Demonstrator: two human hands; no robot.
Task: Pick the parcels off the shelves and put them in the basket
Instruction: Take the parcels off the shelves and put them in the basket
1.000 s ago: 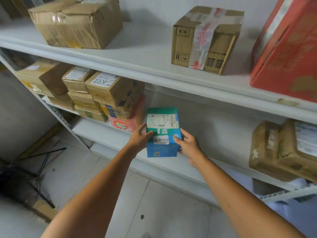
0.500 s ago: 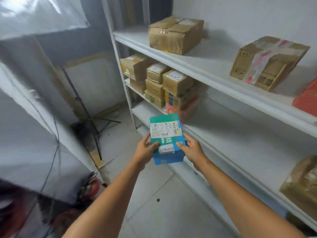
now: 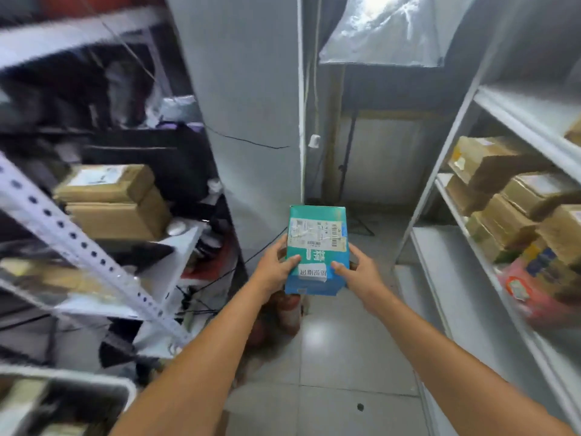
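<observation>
Two brown cartons (image 3: 110,202) sat stacked on the metal shelving (image 3: 63,228) at the left of the frame, and the white label on the upper one was too blurred to read. One white-rimmed bin (image 3: 122,388) showed in the lower left corner, its contents unclear.

At centre frame, two hands held one teal-and-blue parcel (image 3: 316,215) in the air above the tiled floor (image 3: 345,357), clear of the shelving on either side. The left hand (image 3: 273,272) gripped its lower left edge, with the thumb across the front face and the fingers wrapped behind. The right hand (image 3: 360,273) clasped the lower right edge the same way.

One white shipping label (image 3: 316,236) with barcodes covered the parcel's upper face. Beneath it stood a large white character, "精", and a smaller white sticker whose print could not be read.

Reddish cylinders (image 3: 290,311) stood on the floor below the parcel, partly hidden by the left forearm.

On the white shelves (image 3: 440,253) at the right lay several brown cartons (image 3: 500,165), too blurred to count exactly, with one red packet (image 3: 528,297) below them.
</observation>
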